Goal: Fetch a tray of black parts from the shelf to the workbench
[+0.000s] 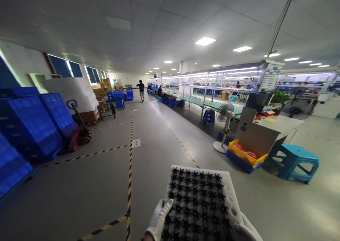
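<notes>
— Well, where is the white tray (231, 195) held?
— It is held low in front, above the grey floor (87, 184), just right of the striped tape line (130, 170); black parts (198, 202) are packed in it.
— How is it gripped?
— Its left edge is clamped by the gloved left hand (158, 218), thumb laid on top. The gloved right hand (248, 229) is seen under the right edge; its closure cannot be told.

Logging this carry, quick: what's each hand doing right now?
Left hand: gloved, gripping the left edge of the white tray of black parts.
Right hand: gloved, holding the tray's right edge.
</notes>
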A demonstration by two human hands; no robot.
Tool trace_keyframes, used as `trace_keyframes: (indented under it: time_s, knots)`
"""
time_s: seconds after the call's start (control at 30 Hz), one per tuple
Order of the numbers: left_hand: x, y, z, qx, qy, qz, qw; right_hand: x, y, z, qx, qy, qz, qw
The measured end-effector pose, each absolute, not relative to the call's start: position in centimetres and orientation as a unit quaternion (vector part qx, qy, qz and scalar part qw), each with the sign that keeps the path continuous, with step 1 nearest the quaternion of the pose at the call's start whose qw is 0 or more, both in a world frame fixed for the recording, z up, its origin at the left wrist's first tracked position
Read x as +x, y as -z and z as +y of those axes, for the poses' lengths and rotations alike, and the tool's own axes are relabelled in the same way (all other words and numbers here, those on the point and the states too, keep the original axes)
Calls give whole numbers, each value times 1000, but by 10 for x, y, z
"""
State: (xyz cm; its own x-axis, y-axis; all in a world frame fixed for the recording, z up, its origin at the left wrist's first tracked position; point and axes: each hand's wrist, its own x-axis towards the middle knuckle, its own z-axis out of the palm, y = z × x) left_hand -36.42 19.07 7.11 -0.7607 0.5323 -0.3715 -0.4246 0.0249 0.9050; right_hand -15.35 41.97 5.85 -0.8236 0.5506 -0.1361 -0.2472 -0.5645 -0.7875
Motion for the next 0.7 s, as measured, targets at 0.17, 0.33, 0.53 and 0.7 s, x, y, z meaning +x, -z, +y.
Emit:
trace_keyframes:
  time_s: [0.17, 0.33, 0.53, 0.7]
  knots:
    - [-465, -74, 272, 85, -682, 646, 331, -240, -63, 498, -264, -792, -507, 215]
    - [-579, -99, 337, 46, -682, 669, 293, -371, -92, 584, -252, -761, -570, 180]
    - [-692, -103, 375, -47, -708, 665, 235, -540, -97, 661, -223, -768, -595, 83]
    - [-814, -89, 421, -80, -730, 644, 215, -687, -79, 712, -215, -778, -588, 47]
